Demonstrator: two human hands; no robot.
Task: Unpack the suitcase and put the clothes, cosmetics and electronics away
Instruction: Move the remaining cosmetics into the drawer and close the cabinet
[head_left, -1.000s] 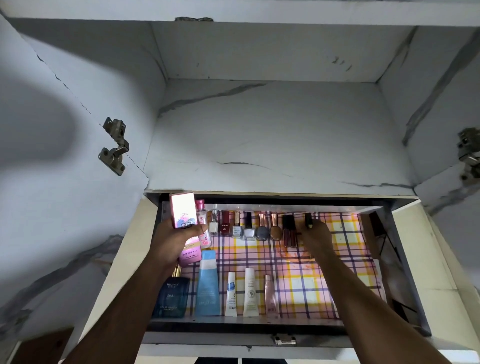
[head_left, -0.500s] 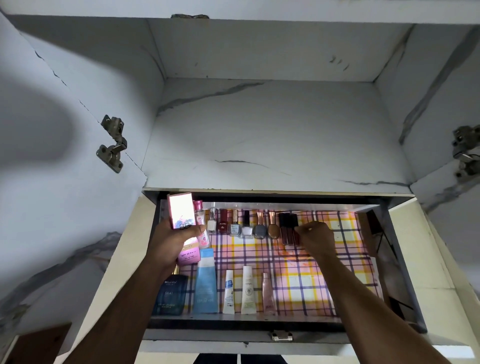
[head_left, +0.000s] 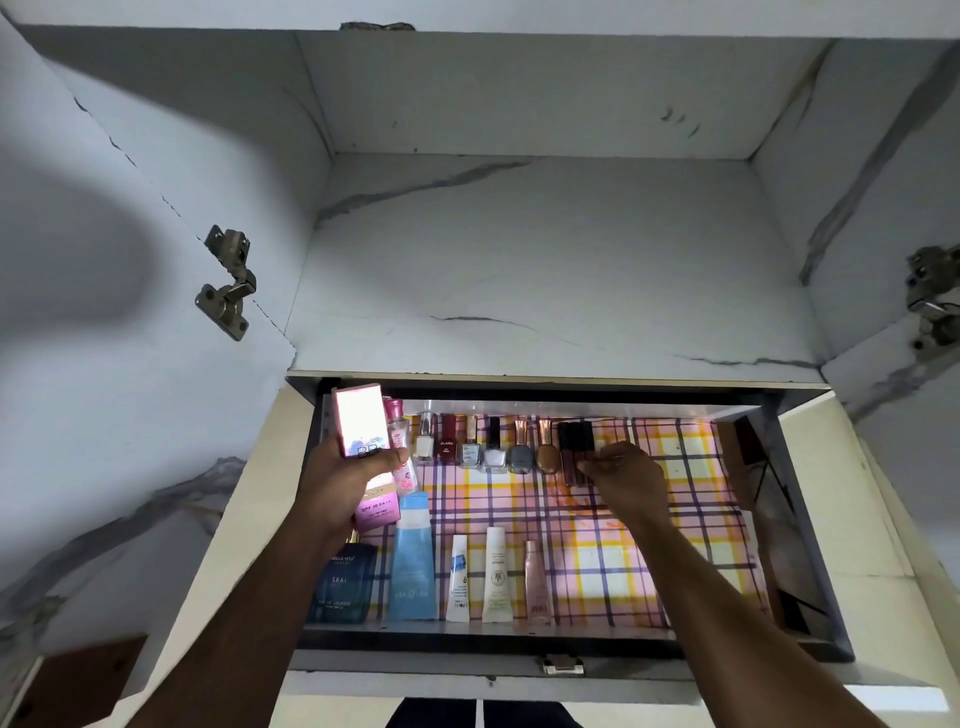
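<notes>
An open drawer (head_left: 802, 525) lined with pink and yellow checked paper holds cosmetics. My left hand (head_left: 343, 483) grips a tall pink box (head_left: 362, 422) over the drawer's left end, with a second pink box (head_left: 378, 510) under the palm. My right hand (head_left: 626, 478) reaches to the back row, fingertips pinched on a dark lip-gloss tube (head_left: 583, 451) beside two like it. A row of nail polish bottles (head_left: 493, 447) lies left of them. Along the front lie a dark blue perfume box (head_left: 343, 584), a blue bottle (head_left: 413, 558) and three small tubes (head_left: 496, 574).
Above the drawer is a white marble-pattern cupboard recess (head_left: 545, 260). Open doors stand at both sides, with metal hinges at the left (head_left: 226, 288) and right (head_left: 932, 301). The drawer's right half (head_left: 691, 551) shows bare checked lining. A latch (head_left: 562, 664) sits on the drawer front.
My right hand has shifted left along the back row with the dark tube, bringing it beside the other dark tubes. My left hand has kept holding the pink box in place.
</notes>
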